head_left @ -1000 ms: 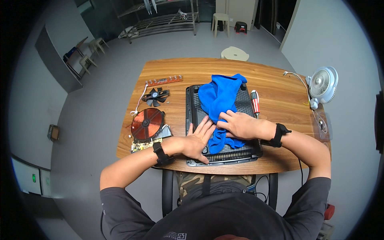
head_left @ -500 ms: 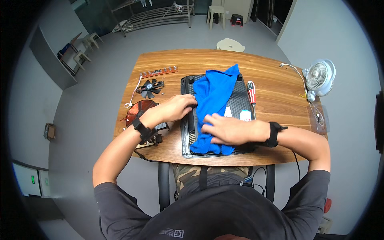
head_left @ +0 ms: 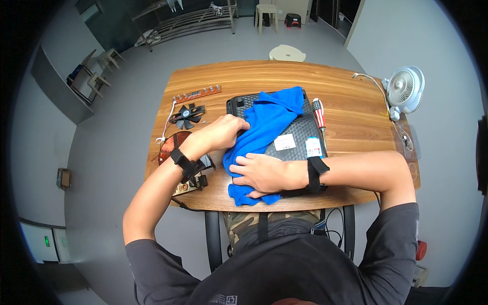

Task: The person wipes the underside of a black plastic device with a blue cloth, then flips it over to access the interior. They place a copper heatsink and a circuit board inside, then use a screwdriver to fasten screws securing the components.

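Note:
A blue cloth point(head_left: 272, 119) lies bunched lengthwise over a dark, textured flat casing point(head_left: 305, 127) with pale stickers. My right hand point(head_left: 262, 174) is pressed down on the cloth's near part, fingers spread, at the casing's lower left. At the casing's left edge, my left hand point(head_left: 226, 132) is curled closed with its fingertips at the cloth's side; the fingertips are partly hidden. A screwdriver point(head_left: 319, 114) with a red, white and dark handle rests along the casing's right side.
Left on the wooden table point(head_left: 345, 91) lie a strip circuit board point(head_left: 198, 93), a black fan point(head_left: 187, 117), a copper coil point(head_left: 170, 147) and a circuit board point(head_left: 184, 188). A small white fan point(head_left: 404, 87) stands at the right beside a clear plastic tray point(head_left: 409, 145).
My right hand has slid left across the casing, dragging the cloth's near part along and uncovering a white sticker. My left hand stays by the left edge, its fingers more tightly curled.

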`<action>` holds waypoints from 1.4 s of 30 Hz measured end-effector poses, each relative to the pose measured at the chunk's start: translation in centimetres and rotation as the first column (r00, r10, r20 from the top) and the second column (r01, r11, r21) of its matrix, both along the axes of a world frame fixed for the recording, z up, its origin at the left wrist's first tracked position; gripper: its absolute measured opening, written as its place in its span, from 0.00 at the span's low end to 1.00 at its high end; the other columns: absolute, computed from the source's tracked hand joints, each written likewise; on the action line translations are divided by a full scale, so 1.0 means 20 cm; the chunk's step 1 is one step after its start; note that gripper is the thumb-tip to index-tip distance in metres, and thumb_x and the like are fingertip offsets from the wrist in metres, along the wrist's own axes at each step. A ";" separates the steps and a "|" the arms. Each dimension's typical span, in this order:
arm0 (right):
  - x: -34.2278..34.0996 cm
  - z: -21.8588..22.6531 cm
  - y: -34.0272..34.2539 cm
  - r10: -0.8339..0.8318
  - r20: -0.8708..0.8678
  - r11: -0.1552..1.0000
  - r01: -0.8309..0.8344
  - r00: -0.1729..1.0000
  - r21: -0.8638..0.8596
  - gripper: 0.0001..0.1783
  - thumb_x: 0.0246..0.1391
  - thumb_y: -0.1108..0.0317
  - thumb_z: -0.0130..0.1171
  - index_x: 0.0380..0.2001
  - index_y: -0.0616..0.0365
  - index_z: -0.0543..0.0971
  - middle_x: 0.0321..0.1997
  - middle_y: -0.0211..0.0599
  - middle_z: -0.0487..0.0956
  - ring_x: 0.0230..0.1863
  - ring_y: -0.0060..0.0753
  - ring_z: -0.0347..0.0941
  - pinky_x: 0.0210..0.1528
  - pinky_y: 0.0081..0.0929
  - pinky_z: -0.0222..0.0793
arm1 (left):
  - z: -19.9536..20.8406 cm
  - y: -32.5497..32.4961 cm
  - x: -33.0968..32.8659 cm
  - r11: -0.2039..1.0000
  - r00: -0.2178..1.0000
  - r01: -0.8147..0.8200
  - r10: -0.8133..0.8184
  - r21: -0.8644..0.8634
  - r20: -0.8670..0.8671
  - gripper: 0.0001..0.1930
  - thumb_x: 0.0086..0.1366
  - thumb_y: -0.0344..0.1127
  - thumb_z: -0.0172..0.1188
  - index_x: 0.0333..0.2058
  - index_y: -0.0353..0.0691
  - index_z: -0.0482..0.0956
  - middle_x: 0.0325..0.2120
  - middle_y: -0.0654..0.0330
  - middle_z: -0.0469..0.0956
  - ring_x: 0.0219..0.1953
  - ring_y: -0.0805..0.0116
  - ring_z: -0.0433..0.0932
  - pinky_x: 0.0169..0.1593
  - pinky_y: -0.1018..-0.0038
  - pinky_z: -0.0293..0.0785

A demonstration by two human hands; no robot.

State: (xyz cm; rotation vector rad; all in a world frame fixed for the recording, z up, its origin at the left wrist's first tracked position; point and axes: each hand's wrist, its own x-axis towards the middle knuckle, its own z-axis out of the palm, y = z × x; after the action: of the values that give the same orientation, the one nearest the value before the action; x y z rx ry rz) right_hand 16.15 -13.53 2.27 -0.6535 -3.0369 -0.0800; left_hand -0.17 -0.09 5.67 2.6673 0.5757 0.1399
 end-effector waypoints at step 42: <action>1.96 0.65 -0.04 -0.788 -0.452 0.435 0.897 0.419 0.073 0.27 0.50 0.81 0.66 0.54 0.55 0.73 0.53 0.50 0.72 0.55 0.64 0.73 0.57 0.47 0.74 | 0.07 -0.10 0.04 0.999 0.999 -0.026 0.027 0.030 -0.045 0.15 0.65 0.33 0.65 0.48 0.35 0.85 0.45 0.47 0.85 0.50 0.46 0.82 0.58 0.57 0.78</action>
State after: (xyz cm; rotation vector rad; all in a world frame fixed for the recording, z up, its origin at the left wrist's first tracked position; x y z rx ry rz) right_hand 55.29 -14.38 15.28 -1.8740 -1.9358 -0.3974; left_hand 0.67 -2.11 7.16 2.6983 0.6286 0.0958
